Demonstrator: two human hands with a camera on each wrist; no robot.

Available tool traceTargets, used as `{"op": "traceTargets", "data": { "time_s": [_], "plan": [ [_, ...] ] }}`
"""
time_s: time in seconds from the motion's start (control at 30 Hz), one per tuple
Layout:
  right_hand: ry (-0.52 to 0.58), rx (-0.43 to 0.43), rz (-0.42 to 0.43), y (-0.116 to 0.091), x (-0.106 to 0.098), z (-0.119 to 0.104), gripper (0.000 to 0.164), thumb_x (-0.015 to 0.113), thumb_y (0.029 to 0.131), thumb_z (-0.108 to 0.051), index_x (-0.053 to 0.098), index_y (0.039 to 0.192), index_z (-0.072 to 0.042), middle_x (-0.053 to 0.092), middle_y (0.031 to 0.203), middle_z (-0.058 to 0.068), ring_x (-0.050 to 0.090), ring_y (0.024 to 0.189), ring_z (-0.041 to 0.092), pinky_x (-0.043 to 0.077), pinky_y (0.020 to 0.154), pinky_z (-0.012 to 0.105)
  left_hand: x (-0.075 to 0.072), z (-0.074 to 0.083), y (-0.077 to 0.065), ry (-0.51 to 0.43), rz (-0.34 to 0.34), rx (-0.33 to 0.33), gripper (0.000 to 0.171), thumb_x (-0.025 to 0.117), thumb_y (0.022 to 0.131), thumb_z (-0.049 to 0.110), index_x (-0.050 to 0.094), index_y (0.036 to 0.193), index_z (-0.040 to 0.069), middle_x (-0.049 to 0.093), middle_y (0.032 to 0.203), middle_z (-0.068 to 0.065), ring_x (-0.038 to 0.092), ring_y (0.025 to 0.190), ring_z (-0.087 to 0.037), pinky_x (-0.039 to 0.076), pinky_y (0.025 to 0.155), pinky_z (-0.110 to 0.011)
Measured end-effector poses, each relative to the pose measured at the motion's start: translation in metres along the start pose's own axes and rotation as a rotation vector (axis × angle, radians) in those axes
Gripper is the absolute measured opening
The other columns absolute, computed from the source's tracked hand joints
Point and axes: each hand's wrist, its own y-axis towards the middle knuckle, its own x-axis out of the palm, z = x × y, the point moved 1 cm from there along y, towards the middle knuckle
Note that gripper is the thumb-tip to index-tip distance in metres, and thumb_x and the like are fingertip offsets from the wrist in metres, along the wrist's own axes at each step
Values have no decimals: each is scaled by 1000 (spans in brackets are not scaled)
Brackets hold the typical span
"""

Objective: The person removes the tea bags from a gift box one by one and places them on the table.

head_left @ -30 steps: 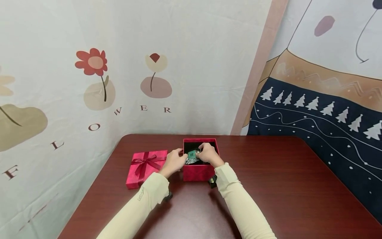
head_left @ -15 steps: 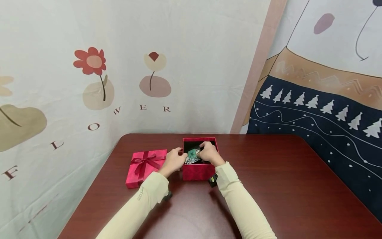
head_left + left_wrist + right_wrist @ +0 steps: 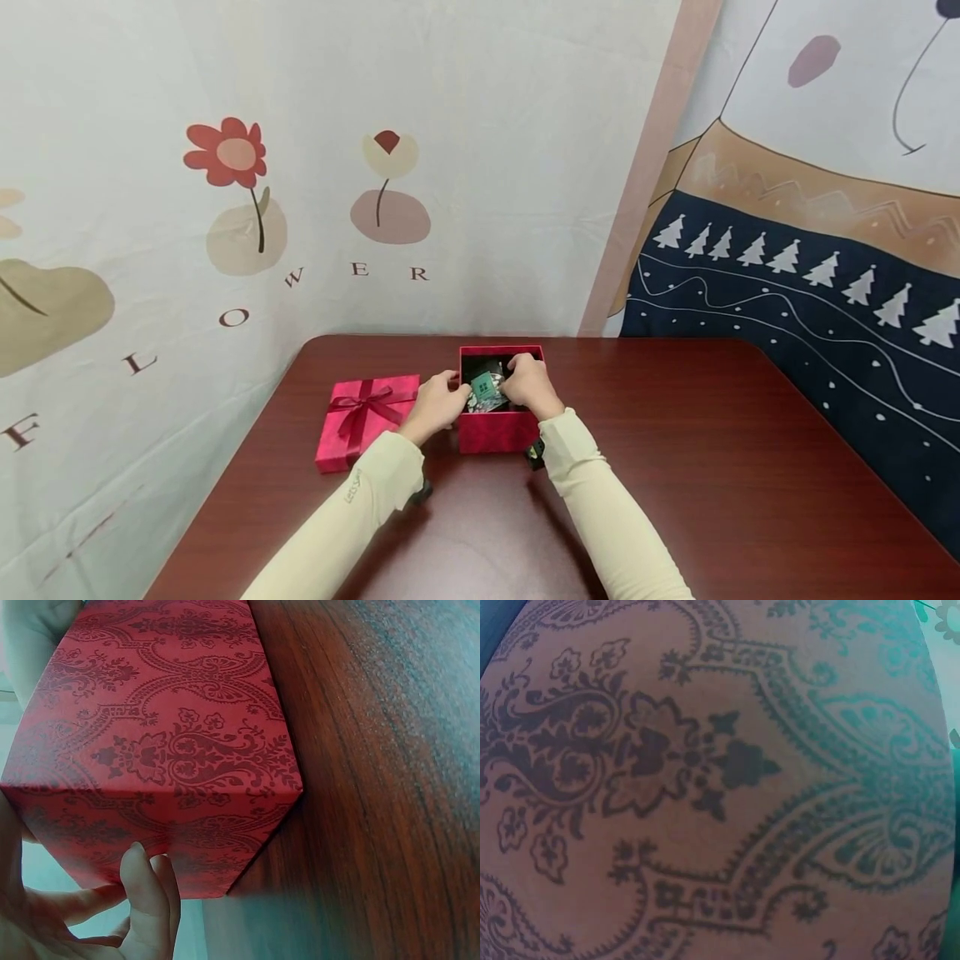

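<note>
A red gift box (image 3: 495,434) with a dark inside stands at the table's far side, its top uncovered. Inside it shows a small shiny clear packet with a green label (image 3: 483,386). My left hand (image 3: 437,407) grips the box's left wall, thumb over the rim. From the left wrist view, fingers of that hand (image 3: 142,889) touch the patterned outer side of the box (image 3: 172,742). My right hand (image 3: 528,387) reaches into the box at the packet's right edge, its fingertips hidden. The right wrist view is filled by the box's patterned wall (image 3: 697,765).
Left of the box lies its red lid (image 3: 375,423) with a dark red ribbon bow. Everything rests on a reddish-brown wooden table (image 3: 675,467). Behind the table hangs a printed wall cloth (image 3: 510,208). Black wrist cameras show under the left cuff (image 3: 422,492) and right wrist (image 3: 536,455).
My right hand has shifted slightly right within the box, so more of the packet shows. The left hand stays at the left wall.
</note>
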Motion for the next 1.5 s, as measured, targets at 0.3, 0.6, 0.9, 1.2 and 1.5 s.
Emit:
{"op": "traceTargets", "data": {
  "time_s": [0.3, 0.6, 0.9, 1.2, 1.5],
  "plan": [
    [-26, -14, 52, -3, -3, -4, 41, 65, 80, 0, 64, 120, 7, 68, 113, 20, 60, 94, 29, 53, 74, 36, 0, 0, 1, 9, 6, 5, 52, 55, 95, 25, 51, 141, 1, 58, 132, -20, 61, 63, -16, 52, 49, -31],
    [-5, -8, 94, -7, -6, -4, 35, 63, 83, -2, 68, 118, 2, 69, 108, 17, 59, 79, 26, 51, 63, 35, -1, 0, 0, 10, -5, -1, 53, 54, 96, 26, 49, 142, 0, 58, 132, -20, 63, 70, -18, 53, 51, -31],
    [146, -61, 74, -8, -9, 0, 29, 63, 85, 2, 69, 113, 3, 68, 72, 6, 62, 51, 19, 51, 49, 28, 0, 0, -1, 6, 0, -10, 53, 54, 95, 26, 50, 142, 1, 58, 132, -20, 61, 61, -17, 53, 49, -32],
    [364, -5, 1, -7, -21, 10, 25, 61, 85, 5, 70, 109, 2, 69, 97, 18, 71, 68, 36, 55, 48, 32, 2, -1, 0, 14, 10, -15, 53, 54, 95, 25, 49, 142, 1, 58, 132, -21, 63, 65, -18, 53, 49, -31],
    [468, 18, -18, -14, -49, 22, 28, 61, 91, 1, 64, 119, 3, 65, 102, 20, 72, 72, 27, 56, 51, 32, 2, 0, 0, 34, 9, -23, 53, 54, 97, 26, 48, 143, 2, 57, 133, -20, 65, 82, -22, 53, 50, -32]
  ]
}}
